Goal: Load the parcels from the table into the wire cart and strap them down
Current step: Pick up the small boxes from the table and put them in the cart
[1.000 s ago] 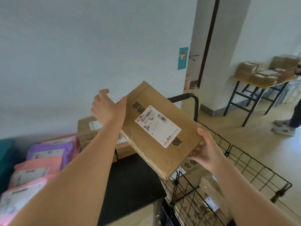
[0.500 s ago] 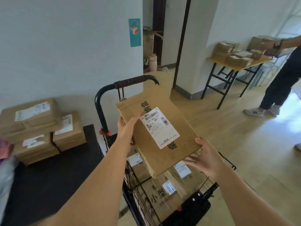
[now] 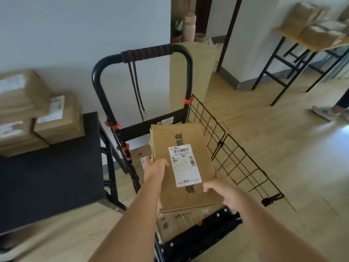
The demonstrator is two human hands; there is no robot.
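A person's two bare arms reach forward over a black wire cart. Both hands hold a flat brown cardboard parcel above the cart's basket, with its long side running towards the cart's handle. The parcel's face carries a white shipping label with a barcode and the number 523 880 013, plus bold black printed characters above and below the label. Its cardboard is scuffed and slightly creased.

The left hand grips the parcel's left edge with its fingers curled round it. The right hand grips the near right corner, fingers wrapped over the edge.

More brown boxes lie in the cart directly beneath the parcel; whether it touches them cannot be told. Two dark straps hang from the cart's handle, behind the parcel. Left of the cart stands a black table with stacked brown boxes at its far end. Well beyond the cart to the right, another table holds more boxes.
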